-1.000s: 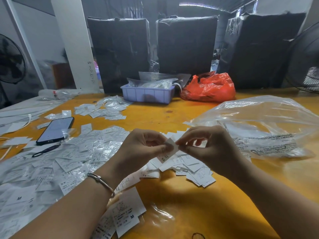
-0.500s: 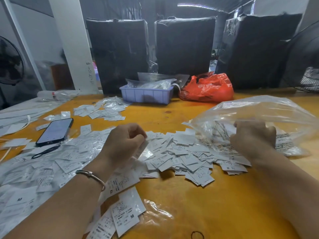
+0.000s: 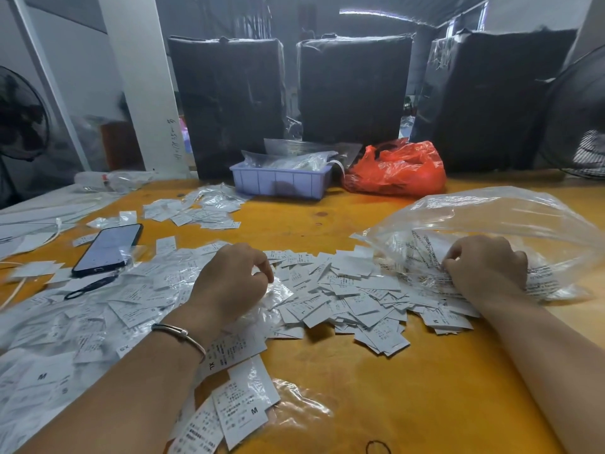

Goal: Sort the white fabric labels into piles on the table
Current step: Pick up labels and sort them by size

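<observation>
A loose heap of white fabric labels (image 3: 353,299) lies in the middle of the yellow table (image 3: 393,394). A wider spread of labels in clear sleeves (image 3: 98,309) covers the left side, some marked M, XL and XS. A smaller pile of labels (image 3: 196,211) sits further back. My left hand (image 3: 232,280) hovers low over the left spread with its fingers curled; whether it holds anything is hidden. My right hand (image 3: 487,267) grips labels at the mouth of a clear plastic bag (image 3: 491,217) on the right.
A phone (image 3: 108,249) and a black loop (image 3: 91,286) lie at the left. A purple tray (image 3: 281,183) and a red bag (image 3: 396,168) stand at the back, in front of black wrapped boxes (image 3: 353,90). A fan (image 3: 582,126) stands at the right edge.
My hands were together pinching one label. They have since parted: the left went down to the left spread, the right moved to the clear bag's mouth.
</observation>
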